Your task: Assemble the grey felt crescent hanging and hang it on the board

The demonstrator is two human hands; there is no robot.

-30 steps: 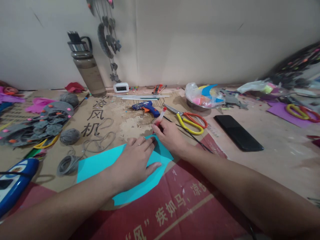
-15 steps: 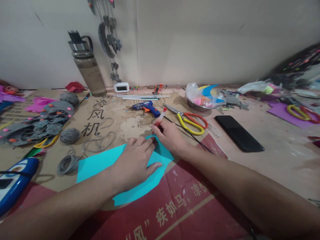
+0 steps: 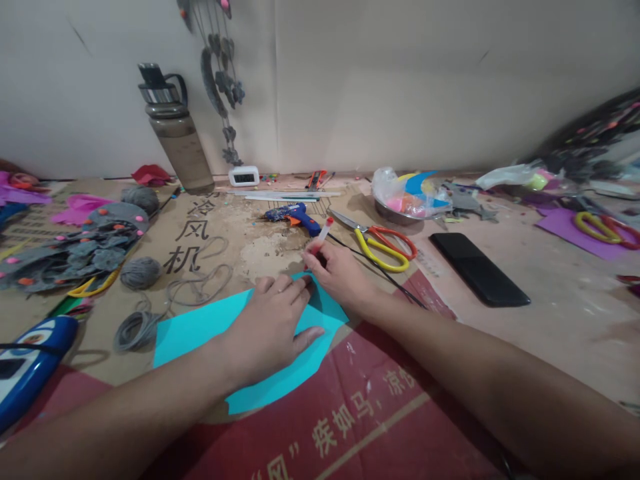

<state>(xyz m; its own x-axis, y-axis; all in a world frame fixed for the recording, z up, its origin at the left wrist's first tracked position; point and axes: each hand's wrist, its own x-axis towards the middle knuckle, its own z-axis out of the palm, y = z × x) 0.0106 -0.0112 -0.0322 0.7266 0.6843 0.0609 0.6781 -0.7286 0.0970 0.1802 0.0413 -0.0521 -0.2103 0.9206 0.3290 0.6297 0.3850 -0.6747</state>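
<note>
A turquoise sheet [image 3: 200,330] with an uneven cut edge lies on printed cardboard in front of me. My left hand [image 3: 275,327] rests flat on it, thumb spread away from the fingers. At the sheet's far edge, my right hand [image 3: 340,270] grips a pen [image 3: 324,231] with a clear barrel and a red end pointing up. The pen's tip is hidden by the fingers. Just beyond the right hand lie a blue glue gun [image 3: 295,215] and scissors [image 3: 383,247] with one yellow and one red handle.
Grey yarn [image 3: 137,330] lies left of the sheet, near a blue-and-white device [image 3: 35,367]. A black phone [image 3: 477,267] is at right. Behind stand a water bottle [image 3: 183,147], a small clock [image 3: 244,177] and a metal bowl [image 3: 405,213] of craft pieces. Purple felt [image 3: 565,230] lies far right.
Almost nothing differs. Both hands, the pen and the sheet keep their places; the view has shifted very slightly.
</note>
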